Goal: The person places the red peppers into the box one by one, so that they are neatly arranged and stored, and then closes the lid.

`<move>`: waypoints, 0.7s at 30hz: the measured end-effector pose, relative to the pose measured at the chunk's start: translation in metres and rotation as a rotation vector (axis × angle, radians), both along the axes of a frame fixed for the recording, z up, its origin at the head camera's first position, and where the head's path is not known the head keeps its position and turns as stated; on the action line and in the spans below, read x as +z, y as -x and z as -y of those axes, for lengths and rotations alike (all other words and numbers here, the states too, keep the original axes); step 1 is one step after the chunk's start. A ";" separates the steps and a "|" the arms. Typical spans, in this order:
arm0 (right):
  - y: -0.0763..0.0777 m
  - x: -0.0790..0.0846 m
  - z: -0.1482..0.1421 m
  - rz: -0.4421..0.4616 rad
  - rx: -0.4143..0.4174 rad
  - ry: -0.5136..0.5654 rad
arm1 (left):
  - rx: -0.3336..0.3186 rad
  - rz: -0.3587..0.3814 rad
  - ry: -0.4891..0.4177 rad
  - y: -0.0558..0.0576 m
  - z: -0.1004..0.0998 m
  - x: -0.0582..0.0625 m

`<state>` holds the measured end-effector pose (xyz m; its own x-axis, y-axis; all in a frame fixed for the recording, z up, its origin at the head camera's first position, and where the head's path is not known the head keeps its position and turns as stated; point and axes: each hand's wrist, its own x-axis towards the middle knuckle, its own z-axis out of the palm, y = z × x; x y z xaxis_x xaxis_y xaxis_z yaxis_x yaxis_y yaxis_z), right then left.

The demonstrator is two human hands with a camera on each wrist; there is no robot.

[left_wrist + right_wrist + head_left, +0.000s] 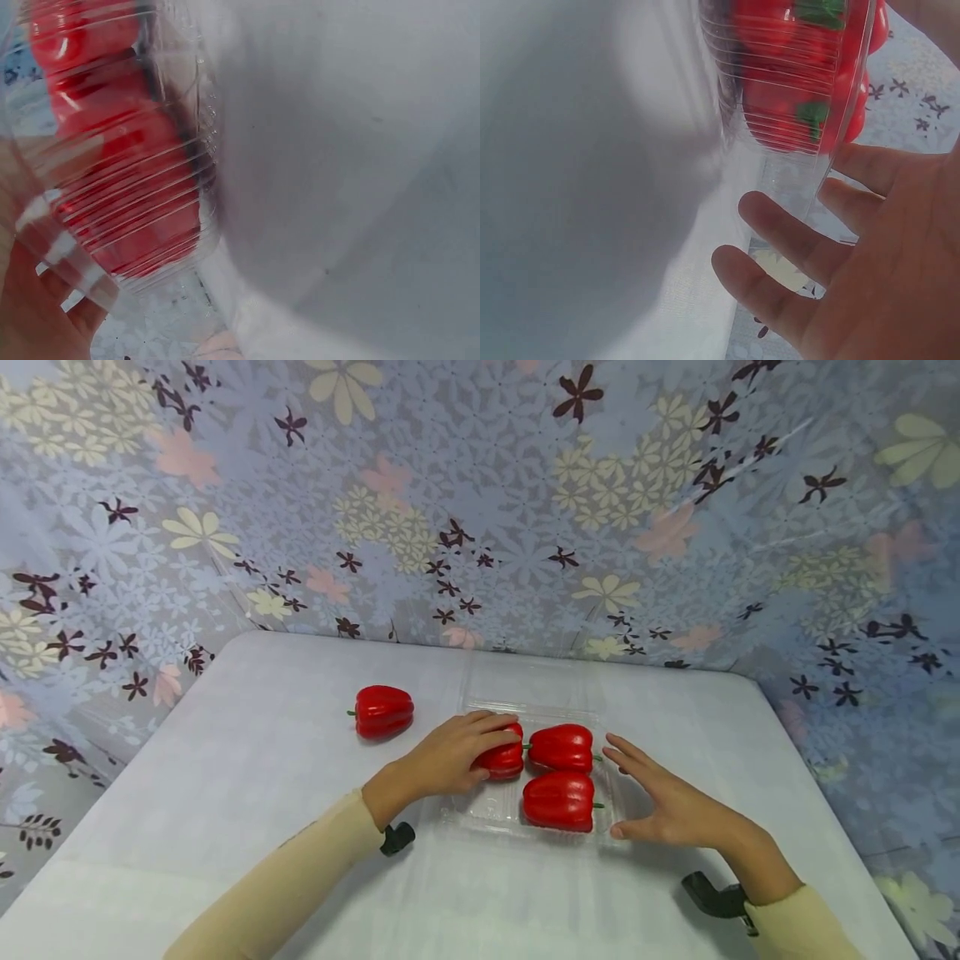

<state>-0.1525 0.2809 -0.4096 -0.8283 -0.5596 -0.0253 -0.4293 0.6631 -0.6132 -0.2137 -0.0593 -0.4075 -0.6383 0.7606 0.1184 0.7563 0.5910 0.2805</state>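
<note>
A clear plastic clamshell container (480,806) stands on the table with three red bell peppers in it. My left hand (448,753) reaches over its left side, fingers and thumb curled round the back-left bell pepper (507,762). Beside that one lies the back-right pepper (562,747), and nearer to me is the front pepper (557,802), both with green stems pointing right. At the container's right side, my right hand (671,802) holds nothing, its fingers spread and thumb apart. The right wrist view shows these fingers (780,225) close to the ribbed container wall (787,112).
Another red bell pepper (384,712) lies on the white-covered table (247,760), left of the container. The container's transparent lid (528,681) is folded back flat behind it. A flowered cloth (465,502) hangs at the table's back edge.
</note>
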 end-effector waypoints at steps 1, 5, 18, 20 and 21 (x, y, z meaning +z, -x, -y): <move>0.001 0.000 0.000 -0.001 0.004 0.001 | 0.006 0.002 -0.005 -0.001 0.001 0.001; 0.001 0.001 0.000 0.015 0.007 0.005 | 0.046 0.005 -0.029 -0.003 0.010 0.009; 0.003 0.002 0.002 0.020 -0.004 0.000 | 0.281 -0.098 -0.116 0.024 0.098 0.028; 0.002 0.002 0.002 0.029 -0.009 -0.001 | 0.315 -0.071 -0.083 0.028 0.111 0.029; 0.001 0.003 0.002 0.035 -0.013 -0.002 | 0.336 -0.052 -0.069 0.030 0.117 0.028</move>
